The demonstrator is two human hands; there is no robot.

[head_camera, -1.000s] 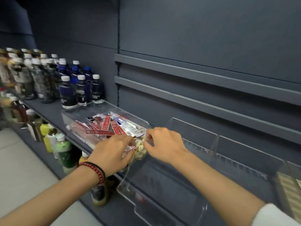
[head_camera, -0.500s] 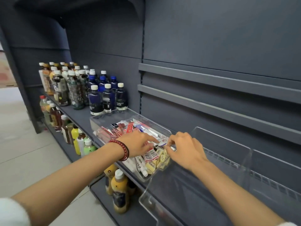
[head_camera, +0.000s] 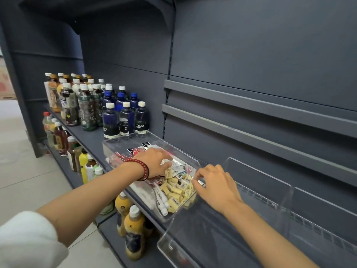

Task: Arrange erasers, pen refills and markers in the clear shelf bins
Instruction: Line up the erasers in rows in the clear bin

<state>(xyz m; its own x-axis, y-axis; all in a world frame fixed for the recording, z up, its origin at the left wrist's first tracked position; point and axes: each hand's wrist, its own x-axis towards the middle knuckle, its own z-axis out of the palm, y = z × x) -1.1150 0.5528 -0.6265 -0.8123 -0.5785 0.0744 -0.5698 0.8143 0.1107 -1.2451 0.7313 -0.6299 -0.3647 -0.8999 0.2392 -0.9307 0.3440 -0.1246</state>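
A clear bin [head_camera: 123,141] on the grey shelf holds red and white refill packets [head_camera: 135,150], white markers [head_camera: 161,200] and a heap of small yellow erasers [head_camera: 176,191]. My left hand [head_camera: 154,161], with a red bead bracelet at the wrist, reaches into the bin and its fingers curl onto white packets [head_camera: 173,165] there. My right hand [head_camera: 214,185] is at the bin's right wall, fingertips pinching something small among the erasers; what it pinches is hidden. To the right stands a second clear bin [head_camera: 257,175], nothing visible in it.
Rows of drink bottles [head_camera: 110,118] stand on the shelf left of the bin. More bottles [head_camera: 133,225] fill the lower shelf under my arms. Grey rails [head_camera: 251,117] run along the back panel. A third clear bin [head_camera: 324,209] sits at the far right.
The view has swung left and back. My left hand has slid further into the bin over the packets. My right hand has stayed at the bin's right edge by the erasers.
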